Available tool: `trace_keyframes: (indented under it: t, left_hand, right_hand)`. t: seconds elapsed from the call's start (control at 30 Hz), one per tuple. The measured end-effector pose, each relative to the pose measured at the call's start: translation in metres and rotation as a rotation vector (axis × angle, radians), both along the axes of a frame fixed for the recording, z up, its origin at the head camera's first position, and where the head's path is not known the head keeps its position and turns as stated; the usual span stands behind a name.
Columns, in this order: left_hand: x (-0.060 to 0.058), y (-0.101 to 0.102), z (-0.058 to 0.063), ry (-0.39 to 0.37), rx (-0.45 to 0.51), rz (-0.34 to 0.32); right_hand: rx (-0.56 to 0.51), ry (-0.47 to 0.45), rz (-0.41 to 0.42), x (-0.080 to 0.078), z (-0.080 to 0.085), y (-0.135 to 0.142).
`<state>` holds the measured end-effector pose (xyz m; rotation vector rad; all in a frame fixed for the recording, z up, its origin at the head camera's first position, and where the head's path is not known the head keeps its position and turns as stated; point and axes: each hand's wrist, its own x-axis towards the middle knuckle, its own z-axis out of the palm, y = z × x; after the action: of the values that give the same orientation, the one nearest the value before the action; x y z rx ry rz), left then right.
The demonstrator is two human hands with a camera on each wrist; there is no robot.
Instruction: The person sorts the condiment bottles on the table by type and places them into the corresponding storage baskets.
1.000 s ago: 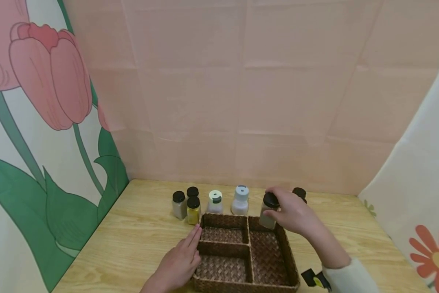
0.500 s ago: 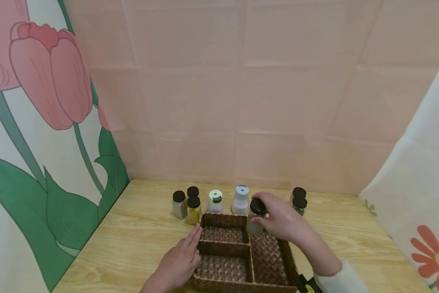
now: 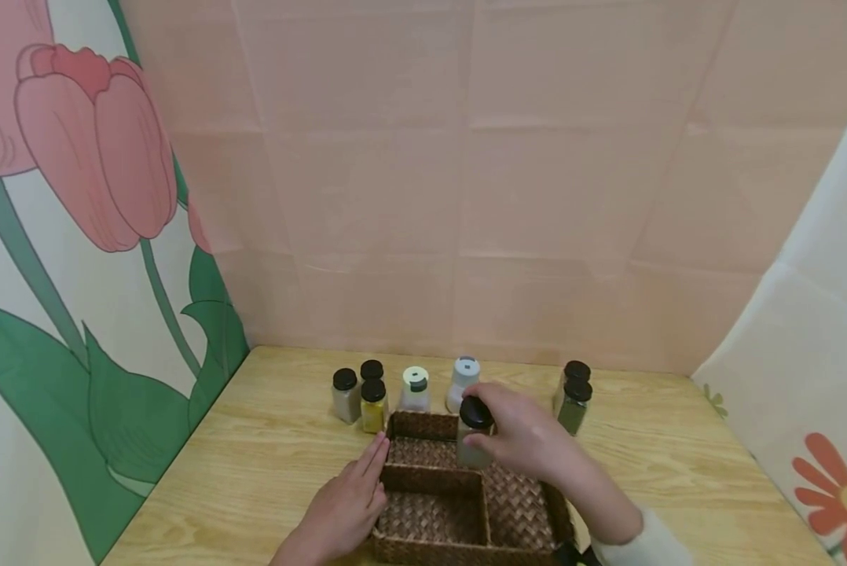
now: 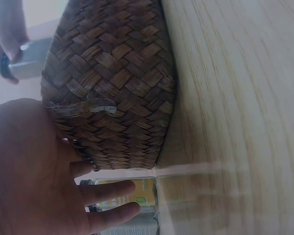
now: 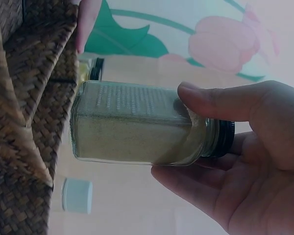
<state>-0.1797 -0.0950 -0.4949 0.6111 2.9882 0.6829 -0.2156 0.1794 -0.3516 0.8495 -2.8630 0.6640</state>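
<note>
A glass spice jar (image 5: pixel 132 122) with a black lid and pale powder inside is gripped between the thumb and fingers of my right hand (image 3: pixel 526 432). In the head view the jar overlaps the back-left compartment and divider of a brown woven basket (image 3: pixel 430 548). My left hand (image 3: pixel 346 503) rests its straight fingers along the basket's left side. Just beyond those fingertips stands a yellow spice jar (image 3: pixel 374 409). In the left wrist view the fingers spread beside the woven wall (image 4: pixel 112 73).
A pale-powder jar (image 3: pixel 346 397) and another black-lidded jar (image 3: pixel 372 369) stand near the yellow one. Behind the basket are a green-capped bottle (image 3: pixel 415 389) and a blue-capped bottle (image 3: pixel 465 377). Right of them stands a green-filled jar (image 3: pixel 573 409), with one behind it.
My right hand has carried the spice jar leftward, from the basket's right compartment to over its back-left part. The jars at right are uncovered now. My left hand stays in place.
</note>
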Motion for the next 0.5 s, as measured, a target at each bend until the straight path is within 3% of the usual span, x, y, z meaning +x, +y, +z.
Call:
trace_keyframes:
  t: [0.5]
  left_hand:
    - [0.0,0.0,-0.003,-0.002,0.018,-0.002]
  right_hand:
    - [-0.016,-0.061,0.096,0.011,0.001,-0.02]
